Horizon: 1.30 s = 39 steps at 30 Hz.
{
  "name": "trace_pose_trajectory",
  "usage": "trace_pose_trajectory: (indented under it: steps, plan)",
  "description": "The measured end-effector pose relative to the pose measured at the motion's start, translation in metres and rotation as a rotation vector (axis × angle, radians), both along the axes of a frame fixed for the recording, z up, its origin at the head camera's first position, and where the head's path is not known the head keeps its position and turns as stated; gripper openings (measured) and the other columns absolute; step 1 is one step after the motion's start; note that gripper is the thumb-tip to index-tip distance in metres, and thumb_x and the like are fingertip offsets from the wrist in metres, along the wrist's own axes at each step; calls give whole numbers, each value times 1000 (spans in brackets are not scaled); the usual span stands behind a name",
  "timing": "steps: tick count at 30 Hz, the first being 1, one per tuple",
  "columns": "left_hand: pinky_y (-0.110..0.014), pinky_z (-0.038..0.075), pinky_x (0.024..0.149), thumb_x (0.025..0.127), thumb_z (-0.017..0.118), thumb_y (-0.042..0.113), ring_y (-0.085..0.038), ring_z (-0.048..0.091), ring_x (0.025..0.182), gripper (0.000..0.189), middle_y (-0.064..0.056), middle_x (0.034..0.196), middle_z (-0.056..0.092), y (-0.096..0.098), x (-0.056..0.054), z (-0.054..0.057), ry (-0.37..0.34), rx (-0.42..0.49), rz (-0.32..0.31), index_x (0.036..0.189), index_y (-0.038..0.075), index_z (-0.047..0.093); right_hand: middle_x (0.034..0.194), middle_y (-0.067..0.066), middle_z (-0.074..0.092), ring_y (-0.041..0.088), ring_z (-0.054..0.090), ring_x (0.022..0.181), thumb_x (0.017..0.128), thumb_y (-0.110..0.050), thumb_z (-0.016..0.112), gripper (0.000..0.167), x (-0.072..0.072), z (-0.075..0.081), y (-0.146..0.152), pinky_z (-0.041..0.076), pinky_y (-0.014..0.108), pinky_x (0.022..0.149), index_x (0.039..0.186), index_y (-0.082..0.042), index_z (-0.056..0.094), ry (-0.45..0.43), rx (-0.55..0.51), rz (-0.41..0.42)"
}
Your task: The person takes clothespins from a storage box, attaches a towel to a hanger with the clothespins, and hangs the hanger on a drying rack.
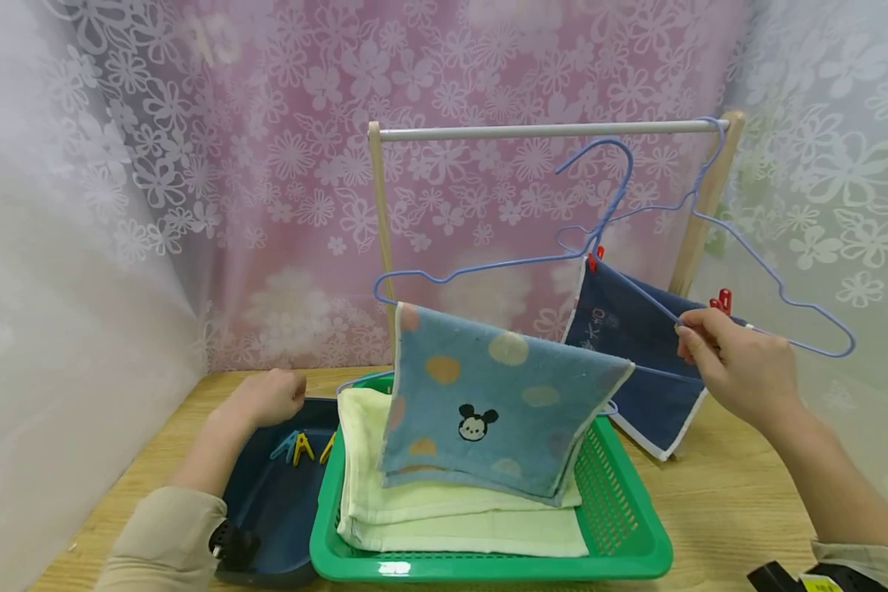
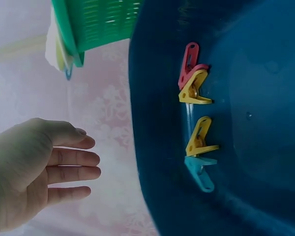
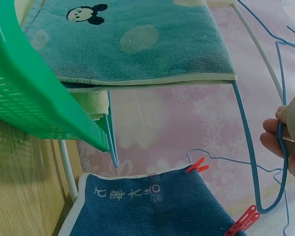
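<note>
My right hand (image 1: 743, 362) pinches one shoulder of a blue wire hanger (image 1: 514, 261) between thumb and fingers. Over the hanger's lower bar drapes a light blue towel (image 1: 518, 411) with spots and a mouse face, above a green basket (image 1: 629, 514). The hanger's hook is free of the rod. My left hand (image 1: 266, 397) is empty, fingers loosely extended, by the far edge of a dark blue bin (image 1: 266, 526). Inside that bin lie several clothespins, among them a red one (image 2: 189, 64), a yellow one (image 2: 200, 137) and a light blue one (image 2: 200, 173).
Behind, a drying rack's rod (image 1: 548, 131) carries another blue hanger (image 1: 755, 247) with a navy towel (image 1: 636, 329), held by red clothespins (image 1: 721, 302). Pale yellow towels (image 1: 466, 530) lie in the basket. Flowered curtains (image 1: 303, 205) surround the wooden table (image 1: 740, 493).
</note>
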<state>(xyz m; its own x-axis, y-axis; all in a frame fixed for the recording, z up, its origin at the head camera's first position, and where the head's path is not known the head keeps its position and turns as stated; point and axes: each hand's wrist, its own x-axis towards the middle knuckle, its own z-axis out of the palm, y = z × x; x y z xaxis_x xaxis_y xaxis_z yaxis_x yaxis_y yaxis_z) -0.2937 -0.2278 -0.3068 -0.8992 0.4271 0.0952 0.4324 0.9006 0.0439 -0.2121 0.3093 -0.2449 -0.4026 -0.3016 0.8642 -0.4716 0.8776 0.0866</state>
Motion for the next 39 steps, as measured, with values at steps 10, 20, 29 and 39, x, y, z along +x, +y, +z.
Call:
trace_pose_trajectory:
  steps: [10,20,29,39]
  plan:
    - [-34,42,55,84,55,7,-15,49,62,10,0,72,56,-1,-15,-18,-27,22,22,76,9,61,59,0,58,2,39,41,95,-23,50,27,0,-3,-2,21,18,36,87,0,61,2,-1,8]
    - [-32,35,51,85,53,4,-15,43,54,19,0,61,48,-1,-21,-38,-26,10,35,67,12,53,59,-2,57,-1,37,41,96,-28,49,30,1,-4,-1,21,18,36,87,-1,61,-4,-3,8]
    - [-34,38,50,82,57,5,-16,46,57,17,0,63,49,-3,-19,-51,0,-2,57,68,12,52,59,-3,56,-2,34,40,97,-35,44,39,2,-7,1,19,16,36,87,-2,62,7,-2,18]
    - [-38,47,58,82,63,9,-20,58,68,4,-3,79,63,-1,-22,-59,-34,-52,31,83,9,67,59,-1,57,1,37,41,97,-28,47,32,4,-6,0,22,18,36,87,-2,61,8,12,19]
